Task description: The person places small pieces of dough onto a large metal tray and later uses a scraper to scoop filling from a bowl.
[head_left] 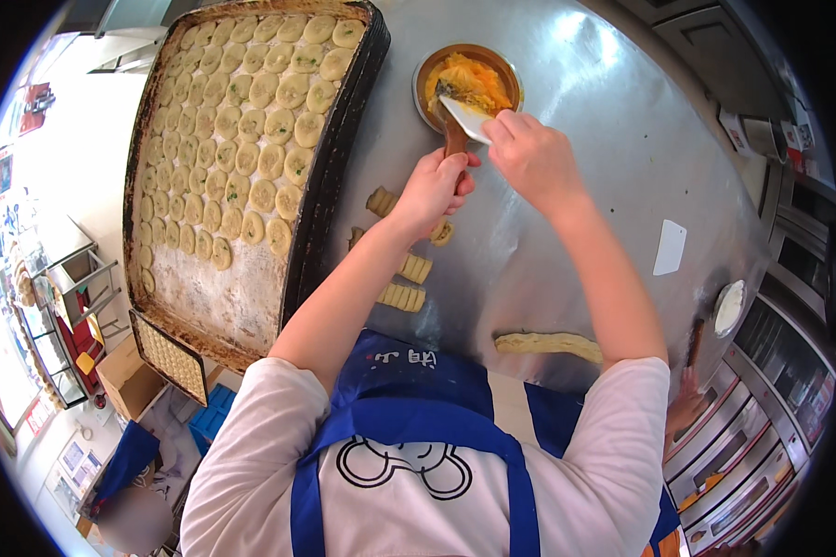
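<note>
Both my hands are raised over a brown-rimmed bowl [514, 72] of orange-yellow paste [474, 76] on the metal table. My left hand [434, 192] is closed round the wooden handle of a pastry brush [455, 132], whose head reaches into the bowl. Between the fingers of my right hand [535, 160] is a white dough scraper [468, 119], its edge against the brush head at the bowl's near side. Sliced dough rolls [401, 297] lie below my left forearm, partly covered by it. A long dough strip [548, 346] rests by the table's near edge.
Left stands a large dark baking tray [195, 306] with rows of flat round dough pieces [263, 88]. At right are a second white scraper [670, 248], a white bowl [729, 308] and a rolling pin [695, 342], near another person's hand [685, 399]. Another person is at lower left.
</note>
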Demonstrator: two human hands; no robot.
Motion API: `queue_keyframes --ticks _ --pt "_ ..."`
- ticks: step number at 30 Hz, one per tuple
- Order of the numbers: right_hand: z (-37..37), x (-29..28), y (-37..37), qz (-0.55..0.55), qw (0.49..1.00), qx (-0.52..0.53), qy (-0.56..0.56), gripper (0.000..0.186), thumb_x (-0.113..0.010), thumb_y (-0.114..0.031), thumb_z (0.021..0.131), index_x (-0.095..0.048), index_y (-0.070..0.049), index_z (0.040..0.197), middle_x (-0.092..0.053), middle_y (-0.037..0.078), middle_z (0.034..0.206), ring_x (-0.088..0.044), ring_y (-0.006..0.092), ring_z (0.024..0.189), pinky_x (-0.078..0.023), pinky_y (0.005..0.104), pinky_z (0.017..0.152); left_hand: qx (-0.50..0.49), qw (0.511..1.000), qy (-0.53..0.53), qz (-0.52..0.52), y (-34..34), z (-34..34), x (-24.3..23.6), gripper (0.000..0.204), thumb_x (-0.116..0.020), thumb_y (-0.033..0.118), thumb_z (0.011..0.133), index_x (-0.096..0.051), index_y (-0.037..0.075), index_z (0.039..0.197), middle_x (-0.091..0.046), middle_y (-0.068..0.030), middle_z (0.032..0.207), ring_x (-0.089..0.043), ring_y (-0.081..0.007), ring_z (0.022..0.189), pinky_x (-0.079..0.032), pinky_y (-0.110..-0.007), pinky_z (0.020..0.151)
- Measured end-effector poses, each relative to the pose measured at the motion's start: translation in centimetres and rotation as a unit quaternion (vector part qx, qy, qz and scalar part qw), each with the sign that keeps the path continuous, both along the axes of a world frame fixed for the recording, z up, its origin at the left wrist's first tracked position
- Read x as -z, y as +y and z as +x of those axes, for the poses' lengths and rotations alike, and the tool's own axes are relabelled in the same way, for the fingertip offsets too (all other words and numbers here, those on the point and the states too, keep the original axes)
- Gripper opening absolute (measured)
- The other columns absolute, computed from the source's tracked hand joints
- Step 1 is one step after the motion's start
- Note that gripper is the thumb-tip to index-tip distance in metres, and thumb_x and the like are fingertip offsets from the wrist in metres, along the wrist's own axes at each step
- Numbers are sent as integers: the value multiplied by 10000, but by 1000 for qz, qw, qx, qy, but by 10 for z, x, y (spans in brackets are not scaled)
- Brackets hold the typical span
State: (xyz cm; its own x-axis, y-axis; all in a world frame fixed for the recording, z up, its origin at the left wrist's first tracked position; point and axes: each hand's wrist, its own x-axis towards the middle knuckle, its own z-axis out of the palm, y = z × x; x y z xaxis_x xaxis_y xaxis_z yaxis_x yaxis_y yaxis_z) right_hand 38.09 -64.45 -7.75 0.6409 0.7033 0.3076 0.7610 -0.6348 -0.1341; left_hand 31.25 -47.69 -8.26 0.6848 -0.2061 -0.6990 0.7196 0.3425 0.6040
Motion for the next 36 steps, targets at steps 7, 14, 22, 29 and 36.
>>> queue_keyframes --ticks 7,14,22,29,36 --pt "13 10 0 13 999 11 -29 94 -653 -102 799 -559 -106 810 -535 -6 777 -608 146 734 -534 297 521 9 1000 -4 -26 8 -3 5 187 -409 208 987 -504 67 1065 -466 15 695 -323 -60 520 -253 -239 464" --pt "23 27 8 -20 999 10 -29 111 -650 -81 783 -564 -103 850 -545 -2 802 -617 165 765 -536 315 546 -20 998 22 -53 18 3 10 183 -421 214 988 -504 70 1065 -461 16 688 -303 -56 503 -238 -229 459" --pt "40 30 -10 -34 998 40 18 68 -590 -92 838 -607 -89 904 -601 28 842 -644 197 812 -550 349 623 17 997 8 -79 10 -14 2 211 -425 235 986 -507 67 1084 -452 19 692 -296 -61 516 -229 -229 470" --pt "67 1 -9 61 922 225 308 273 -612 -237 901 -661 -23 1064 -704 99 914 -672 268 802 -531 416 727 -33 996 27 -80 18 -9 13 202 -421 226 999 -502 63 1087 -432 21 678 -288 -58 517 -219 -227 464" --pt "83 57 -29 249 798 260 484 342 -650 -261 869 -689 19 1062 -724 126 947 -680 207 853 -524 346 788 -33 992 45 -115 26 -9 15 196 -397 232 1013 -492 76 1083 -440 24 668 -282 -57 497 -206 -227 454"
